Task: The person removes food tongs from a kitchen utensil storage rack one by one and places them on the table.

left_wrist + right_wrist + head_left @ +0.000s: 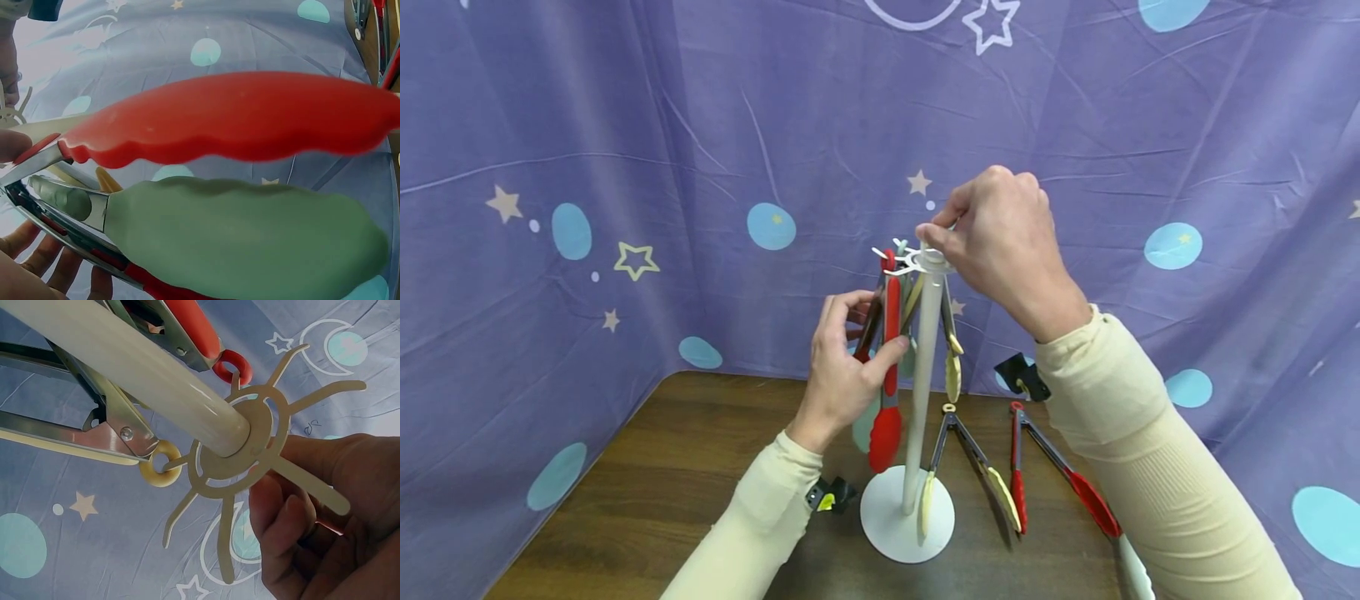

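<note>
My left hand [842, 375] grips red-tipped tongs [891, 367] that hang from a white hook stand [927, 358]. Its thumb presses one handle, and its fingers lie behind the other. Close behind these hang green tongs [244, 240], partly hidden. At the top of the stand, my right hand [1011, 237] pinches the hook ring [215, 489] by its edge, fingers curled; the exact contact is partly hidden. Yellow-tipped tongs [953, 375] hang from a hook on the pole's right side, their yellow loop [147, 474] around it.
Another yellow-tipped pair [973, 450] lies spread on the wooden table [722, 450], right of the round white base [895, 542]. Farther right lies a red-tipped pair [1060, 458]. A whitish end [1135, 571] shows beside my right sleeve. A purple patterned cloth [850, 125] hangs behind.
</note>
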A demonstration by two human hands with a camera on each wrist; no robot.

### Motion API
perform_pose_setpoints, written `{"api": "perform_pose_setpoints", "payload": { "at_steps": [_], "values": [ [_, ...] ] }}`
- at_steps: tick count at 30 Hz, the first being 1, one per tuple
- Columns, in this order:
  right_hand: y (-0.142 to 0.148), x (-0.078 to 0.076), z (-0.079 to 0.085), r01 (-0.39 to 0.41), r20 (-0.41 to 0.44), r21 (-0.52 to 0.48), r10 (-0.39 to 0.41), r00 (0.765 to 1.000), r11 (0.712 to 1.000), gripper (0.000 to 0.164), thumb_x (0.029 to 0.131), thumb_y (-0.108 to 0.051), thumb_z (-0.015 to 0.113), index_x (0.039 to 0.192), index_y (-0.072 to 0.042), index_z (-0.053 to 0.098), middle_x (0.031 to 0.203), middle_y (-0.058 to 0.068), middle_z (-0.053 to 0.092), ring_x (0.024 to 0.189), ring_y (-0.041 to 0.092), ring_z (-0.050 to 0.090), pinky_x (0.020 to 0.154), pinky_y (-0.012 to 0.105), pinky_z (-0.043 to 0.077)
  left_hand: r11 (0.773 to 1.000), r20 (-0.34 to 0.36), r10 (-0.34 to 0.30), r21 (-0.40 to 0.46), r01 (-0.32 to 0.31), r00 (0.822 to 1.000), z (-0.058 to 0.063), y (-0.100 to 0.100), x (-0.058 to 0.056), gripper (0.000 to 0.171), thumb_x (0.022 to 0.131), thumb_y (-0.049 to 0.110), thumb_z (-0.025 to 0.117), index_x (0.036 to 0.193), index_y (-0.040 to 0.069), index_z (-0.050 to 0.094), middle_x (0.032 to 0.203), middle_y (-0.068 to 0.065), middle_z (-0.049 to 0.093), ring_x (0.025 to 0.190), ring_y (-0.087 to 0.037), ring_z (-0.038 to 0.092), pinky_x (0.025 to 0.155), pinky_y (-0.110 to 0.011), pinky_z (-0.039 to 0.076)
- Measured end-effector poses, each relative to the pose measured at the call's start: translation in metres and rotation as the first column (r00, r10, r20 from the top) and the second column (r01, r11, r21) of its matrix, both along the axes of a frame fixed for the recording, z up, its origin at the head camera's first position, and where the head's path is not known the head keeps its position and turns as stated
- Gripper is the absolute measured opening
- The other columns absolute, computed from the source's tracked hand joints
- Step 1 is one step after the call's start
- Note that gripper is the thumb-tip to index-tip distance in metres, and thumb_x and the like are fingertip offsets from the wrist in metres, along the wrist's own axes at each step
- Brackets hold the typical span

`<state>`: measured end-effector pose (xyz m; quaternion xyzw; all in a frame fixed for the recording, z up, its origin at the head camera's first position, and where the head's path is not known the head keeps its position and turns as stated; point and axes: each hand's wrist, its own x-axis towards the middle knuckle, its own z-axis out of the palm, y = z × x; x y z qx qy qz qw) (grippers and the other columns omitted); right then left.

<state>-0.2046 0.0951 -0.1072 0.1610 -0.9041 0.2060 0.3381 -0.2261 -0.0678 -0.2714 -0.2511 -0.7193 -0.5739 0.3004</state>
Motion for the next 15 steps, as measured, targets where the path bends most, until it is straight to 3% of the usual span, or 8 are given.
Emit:
{"api": "perform_pose_setpoints", "payload": {
  "at_steps": [15],
  "values": [
    [0.001,0.000,0.000,-0.017,0.017,-0.010,0.018,1.000,1.000,0.016,0.087,-0.023,0.082,0.085,-0.007,0.082,0.068,0.007,0.073,0.065,0.026,0.068,0.068,0.044,0.053,1.000,-0.006,0.007,-0.009,-0.007,1.000,0.011,-0.010,0.003,0.053,0.082,0.016,0.079,0.129,0.002,0.057,0.114,-0.014,0.053,0.100,-0.031,0.053,0.080,-0.046,0.048]
  ]
}}
